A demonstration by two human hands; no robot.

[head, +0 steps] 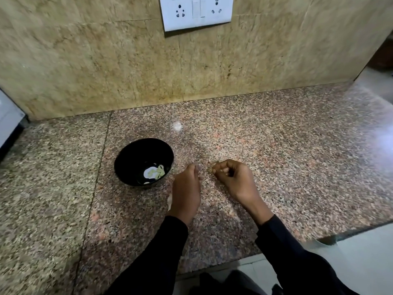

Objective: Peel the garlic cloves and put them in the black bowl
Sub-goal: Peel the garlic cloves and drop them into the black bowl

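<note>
The black bowl (127, 167) stands on the granite counter, left of centre. Several pale peeled garlic cloves (156, 172) lie in its bottom. My left hand (187, 192) rests edge-on on the counter just right of the bowl, its fingers stretched forward with the tips on the stone. A white scrap of garlic skin (169, 201) shows at the left side of that hand. My right hand (234, 177) sits a little further right with its fingers curled into the palm. No clove shows in either hand.
The speckled granite counter (276, 156) runs to a beige stone wall with a white socket plate (195, 11). Its front edge drops to a pale floor at lower right. A white appliance edge (8, 122) stands at far left.
</note>
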